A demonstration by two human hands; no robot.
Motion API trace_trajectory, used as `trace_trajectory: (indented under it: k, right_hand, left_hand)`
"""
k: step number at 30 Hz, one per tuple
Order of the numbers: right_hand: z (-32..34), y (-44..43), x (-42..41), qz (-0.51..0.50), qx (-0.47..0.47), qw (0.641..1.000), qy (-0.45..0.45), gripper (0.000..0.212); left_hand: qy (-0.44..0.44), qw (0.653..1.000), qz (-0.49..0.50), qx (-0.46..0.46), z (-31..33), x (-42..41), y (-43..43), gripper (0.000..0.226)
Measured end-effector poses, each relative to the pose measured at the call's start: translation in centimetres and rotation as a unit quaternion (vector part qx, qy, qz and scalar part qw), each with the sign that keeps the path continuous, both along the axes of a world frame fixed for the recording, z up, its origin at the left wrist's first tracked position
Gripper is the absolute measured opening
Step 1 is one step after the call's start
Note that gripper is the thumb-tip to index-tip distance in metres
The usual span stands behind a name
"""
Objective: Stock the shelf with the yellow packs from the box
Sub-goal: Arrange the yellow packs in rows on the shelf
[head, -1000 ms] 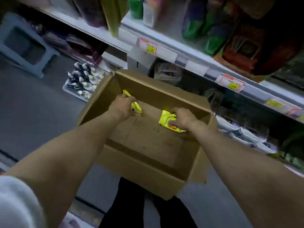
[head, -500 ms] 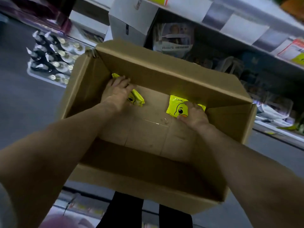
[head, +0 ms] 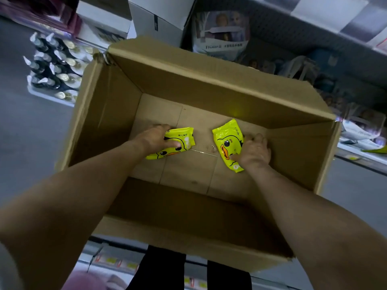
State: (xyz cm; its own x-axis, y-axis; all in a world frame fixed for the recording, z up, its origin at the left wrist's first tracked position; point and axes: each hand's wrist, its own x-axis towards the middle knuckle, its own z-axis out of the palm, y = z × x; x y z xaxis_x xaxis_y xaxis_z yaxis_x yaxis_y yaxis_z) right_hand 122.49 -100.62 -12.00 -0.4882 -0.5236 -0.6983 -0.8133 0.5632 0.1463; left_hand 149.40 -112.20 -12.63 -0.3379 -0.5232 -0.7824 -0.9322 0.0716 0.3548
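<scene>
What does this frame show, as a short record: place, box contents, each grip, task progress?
place: shop aisle, shelf ahead
box: open cardboard, two yellow duck packs on its floor
left grip: holds left pack
right grip: pinches right pack
progress: packs lie apart, both inside the box, not yet shelved
nearby: tray of bottles left of the box

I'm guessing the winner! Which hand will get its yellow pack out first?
Likely right: the right hand pinches the right pack, tilted up; the left hand grips the left pack, lying flatter.
</scene>
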Motion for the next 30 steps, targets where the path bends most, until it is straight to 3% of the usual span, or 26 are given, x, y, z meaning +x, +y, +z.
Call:
trace_trajectory:
  k: [2, 5, 9, 12, 17, 24, 27, 30]
  right_hand:
    - [-0.6, 0.7, 0.6, -0.083, -0.021, 0.995, -0.046, 0.088]
    - [-1.0, 1.5, 1.7, -0.183, -0.063, 0.976, -0.098, 0.083]
    - [0.0, 2.1, 3.5, -0.219, -0.085, 0.959, -0.156, 0.051]
    - [2.3, 3.0, 4.0, -0.216, -0.082, 0.955, -0.186, 0.042]
    - [7.5, 4.9, 2.7, -0.235, -0.101, 0.944, -0.207, 0.044]
    - [16.5, 7.7, -2.2, -0.267, -0.180, 0.908, -0.269, 0.054]
    - [21.0, 9.6, -6.1, -0.251, -0.218, 0.895, -0.297, 0.034]
    - [27.1, 12.1, -10.7, -0.209, -0.263, 0.902, -0.272, 0.032]
  left_hand:
    - [-0.011, 1.000, -0.003, 0.001, -0.2, -0.1, 0.7, 0.084]
    - [-0.036, 0.999, -0.036, -0.009, -0.6, -0.2, 1.4, 0.092]
    - [-0.061, 0.998, -0.017, -0.011, 0.5, 0.1, 2.6, 0.072]
    - [-0.082, 0.997, 0.002, -0.009, 3.1, 0.3, 3.3, 0.065]
    - [-0.103, 0.994, -0.004, -0.021, 9.8, -0.9, 3.7, 0.061]
    - [-0.054, 0.995, 0.000, -0.084, 22.4, -6.2, 6.0, 0.059]
    - [-0.047, 0.993, -0.004, -0.109, 28.1, -10.0, 8.0, 0.055]
    - [-0.012, 0.990, 0.016, -0.141, 33.6, -14.0, 10.4, 0.040]
